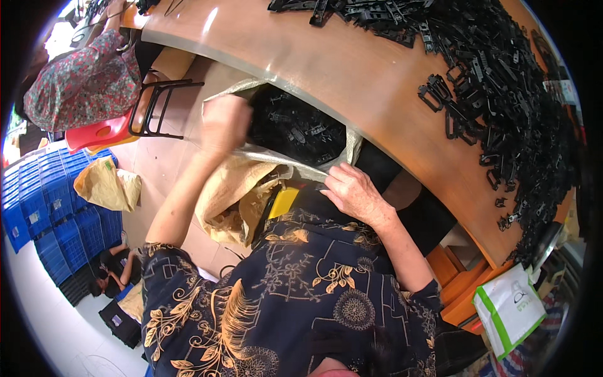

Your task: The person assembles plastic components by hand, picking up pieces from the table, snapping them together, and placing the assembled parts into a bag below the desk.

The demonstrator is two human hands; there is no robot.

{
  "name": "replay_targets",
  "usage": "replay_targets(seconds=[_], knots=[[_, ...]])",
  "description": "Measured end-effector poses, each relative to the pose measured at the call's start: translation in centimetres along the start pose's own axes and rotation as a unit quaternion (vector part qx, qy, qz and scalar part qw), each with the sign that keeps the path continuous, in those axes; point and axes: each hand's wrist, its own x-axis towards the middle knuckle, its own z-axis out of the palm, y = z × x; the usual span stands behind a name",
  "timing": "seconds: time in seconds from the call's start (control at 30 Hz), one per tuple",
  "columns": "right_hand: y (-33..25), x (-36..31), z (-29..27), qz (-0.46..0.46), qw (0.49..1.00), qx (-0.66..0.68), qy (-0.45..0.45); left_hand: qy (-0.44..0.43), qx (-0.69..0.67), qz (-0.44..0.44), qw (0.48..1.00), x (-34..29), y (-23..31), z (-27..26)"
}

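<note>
A pale woven sack point(295, 164) stands with its mouth wide at the edge of the table, in front of my body. Inside it lies a heap of small black plastic parts point(295, 125). My left hand point(225, 124), smeared by motion, is closed at the left side of the sack's rim. The near rim runs stretched from there to my right hand point(353, 193), whose fingers are closed on the rim at its right end. How the left fingers lie is hard to make out.
The brown table point(352, 75) curves around, with a large pile of black plastic parts point(502, 119) along its far right. Nearby are a second yellowish sack point(229, 204), blue crates point(56, 195), a red stool point(103, 133), a white-green bag point(510, 309) and a seated person point(85, 85).
</note>
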Motion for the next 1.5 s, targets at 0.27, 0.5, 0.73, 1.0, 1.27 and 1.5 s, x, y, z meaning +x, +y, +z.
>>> replay_targets(seconds=[0.27, 0.5, 0.73, 1.0, 1.27, 1.5], knots=[[-0.2, 0.5, -0.6, 0.032, 0.999, -0.02, -0.012, -0.224, -0.085, 0.404, 0.883, 5.8, 12.2, 12.2], [-1.3, 0.6, 1.1, 0.024, 0.998, 0.004, 0.063, -0.117, -0.1, 0.252, 0.955, 5.1, 2.5, 17.4], [-5.5, -2.2, -4.6, 0.065, 0.961, 0.06, 0.261, -0.025, 0.018, 0.278, 0.96, 2.9, 2.9, 7.3], [-2.8, -13.8, -14.5, 0.338, 0.816, -0.098, 0.459, 0.131, -0.288, 0.346, 0.884, -0.1, 14.2, -7.4], [2.6, -17.0, -16.6, 0.284, 0.817, -0.313, 0.392, 0.198, -0.269, 0.315, 0.888, 10.1, 24.6, -9.3], [1.4, -20.9, -14.5, 0.319, 0.771, -0.338, 0.436, 0.22, -0.19, 0.304, 0.907, 9.4, 25.0, -7.0]])
